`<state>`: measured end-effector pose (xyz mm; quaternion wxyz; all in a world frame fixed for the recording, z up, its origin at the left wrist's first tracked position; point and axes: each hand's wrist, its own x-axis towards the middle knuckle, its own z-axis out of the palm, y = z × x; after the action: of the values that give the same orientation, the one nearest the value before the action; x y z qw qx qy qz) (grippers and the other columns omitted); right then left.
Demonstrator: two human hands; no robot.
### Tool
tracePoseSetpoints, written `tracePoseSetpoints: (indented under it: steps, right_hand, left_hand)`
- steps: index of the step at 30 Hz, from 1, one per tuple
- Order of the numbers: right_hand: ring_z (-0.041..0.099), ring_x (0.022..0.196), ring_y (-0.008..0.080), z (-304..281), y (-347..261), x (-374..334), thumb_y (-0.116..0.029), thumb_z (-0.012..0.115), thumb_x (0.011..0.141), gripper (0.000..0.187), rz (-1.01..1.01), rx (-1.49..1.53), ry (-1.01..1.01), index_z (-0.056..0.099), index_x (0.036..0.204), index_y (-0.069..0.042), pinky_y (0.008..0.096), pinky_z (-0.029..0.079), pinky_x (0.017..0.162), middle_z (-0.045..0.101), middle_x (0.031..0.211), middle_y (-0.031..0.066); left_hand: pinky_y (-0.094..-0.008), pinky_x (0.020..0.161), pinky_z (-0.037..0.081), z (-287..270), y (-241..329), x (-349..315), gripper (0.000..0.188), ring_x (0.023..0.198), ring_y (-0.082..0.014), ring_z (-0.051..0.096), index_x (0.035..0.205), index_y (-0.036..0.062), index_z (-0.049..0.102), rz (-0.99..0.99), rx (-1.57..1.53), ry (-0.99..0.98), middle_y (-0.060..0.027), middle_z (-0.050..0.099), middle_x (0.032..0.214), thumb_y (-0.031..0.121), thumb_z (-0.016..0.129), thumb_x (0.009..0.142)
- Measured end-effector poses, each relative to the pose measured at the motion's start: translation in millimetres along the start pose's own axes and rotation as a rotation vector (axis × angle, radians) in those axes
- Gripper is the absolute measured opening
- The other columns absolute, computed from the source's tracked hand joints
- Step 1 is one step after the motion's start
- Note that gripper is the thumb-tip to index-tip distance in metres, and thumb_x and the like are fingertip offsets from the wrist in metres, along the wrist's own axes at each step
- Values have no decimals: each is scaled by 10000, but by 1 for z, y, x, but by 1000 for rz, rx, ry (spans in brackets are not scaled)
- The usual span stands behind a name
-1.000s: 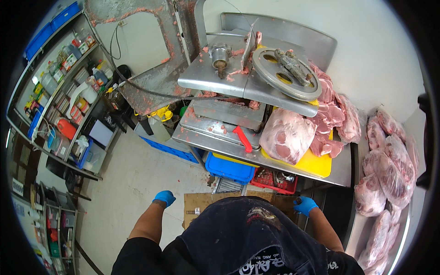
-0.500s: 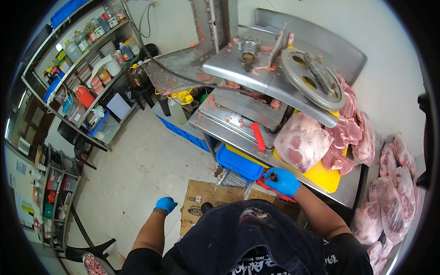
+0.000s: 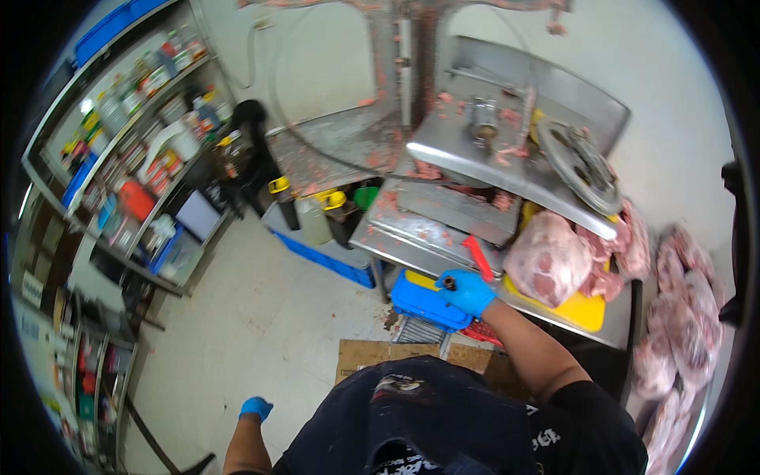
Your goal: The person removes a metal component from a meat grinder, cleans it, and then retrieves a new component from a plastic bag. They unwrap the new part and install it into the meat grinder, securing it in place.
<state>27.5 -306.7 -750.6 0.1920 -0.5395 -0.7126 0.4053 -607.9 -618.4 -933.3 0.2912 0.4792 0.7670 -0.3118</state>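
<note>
My right hand (image 3: 467,293), in a blue glove, is closed around a small dark object (image 3: 450,283) whose kind I cannot make out. It is held at the front edge of the steel table, just left of a red-handled knife (image 3: 478,255) and a large pale cut of raw meat (image 3: 548,257) on a yellow cutting board (image 3: 582,313). Away to the lower left, my left hand (image 3: 256,408), gloved too, hangs over the floor near no object. Its fingers look curled but are small and blurred.
A meat-smeared saw machine with a steel shelf (image 3: 459,158) stands ahead; a metal wheel (image 3: 574,170) rests on it. Bagged meat (image 3: 673,340) lies at the right. Blue bins (image 3: 427,297), flattened cardboard (image 3: 360,358) and yellow-capped jugs (image 3: 315,222) sit low. Shelving (image 3: 119,158) fills the left.
My left hand has swung lower and farther left. My right hand, keeping the dark object, has moved slightly up and left toward the knife. The view has shifted.
</note>
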Motion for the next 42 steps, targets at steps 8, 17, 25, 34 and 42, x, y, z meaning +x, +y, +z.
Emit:
tracePoseSetpoints:
  steps: [8, 17, 25, 34, 42]
  right_hand:
    - [715, 826, 354, -48, 4, -72, -335, 703, 888, 296, -154, -256, 167, 706, 1049, -87, 408, 565, 758, 721, 951, 193]
    - [634, 731, 110, -198, 110, -220, -258, 739, 895, 231, 206, 310, 735, 698, 991, -52, 331, 562, 651, 682, 789, 47]
    - [605, 768, 94, -338, 261, -305, -91, 738, 909, 189, 249, 472, 1353, 701, 1089, -47, 265, 513, 656, 678, 935, 0]
    - [611, 776, 118, -473, 376, -285, -31, 709, 890, 450, 208, 783, 1561, 622, 1330, -59, 275, 531, 623, 680, 1138, 30]
    - [628, 733, 203, -563, 473, -264, -31, 680, 847, 522, 501, 797, 1398, 640, 1360, -117, 357, 559, 633, 692, 1150, 101]
  left_hand:
    - [-477, 1067, 475, -34, 44, 88, 535, 1236, -374, 616, 1152, 81, 758, 221, 217, -49, -176, 690, 1267, 528, 549, 944]
    - [-480, 938, 542, -167, 241, 116, 394, 1050, -348, 694, 1078, 111, 761, 593, 571, 247, -151, 727, 1151, 377, 476, 1021]
    - [-482, 933, 530, -192, 436, 33, 339, 1036, -358, 688, 1022, 112, 761, 819, 562, 323, -158, 728, 1082, 318, 492, 1014]
    - [-459, 912, 542, -185, 501, -70, 348, 1028, -344, 696, 1012, 103, 757, 842, 651, 253, -150, 734, 1085, 300, 470, 1017]
    - [-463, 820, 569, -157, 378, -40, 284, 984, -325, 709, 994, 129, 756, 750, 883, 221, -112, 742, 1070, 270, 510, 996]
